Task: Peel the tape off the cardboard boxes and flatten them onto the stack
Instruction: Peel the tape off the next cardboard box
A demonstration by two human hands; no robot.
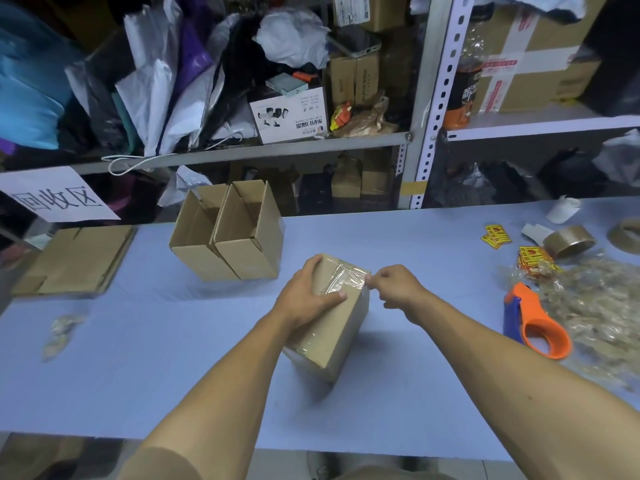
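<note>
Blue tabletop (138, 375), shelves (277, 150) behind. Left hand (308, 296) grips box (332, 337); right hand (394, 289) fingers pinch tape (346, 277). Stack (76, 261) far-left edge, dispenser (535, 323) right.

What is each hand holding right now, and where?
Left hand grips the box by its top end; right hand pinches the peeled tape at the box's top right corner.

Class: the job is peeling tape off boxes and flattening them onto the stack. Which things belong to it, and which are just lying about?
Belong: taped box, its tape, left hand, right hand, two open boxes, flat stack.

Lying about: tape dispenser, tape roll, yellow stickers, paper sign.
</note>
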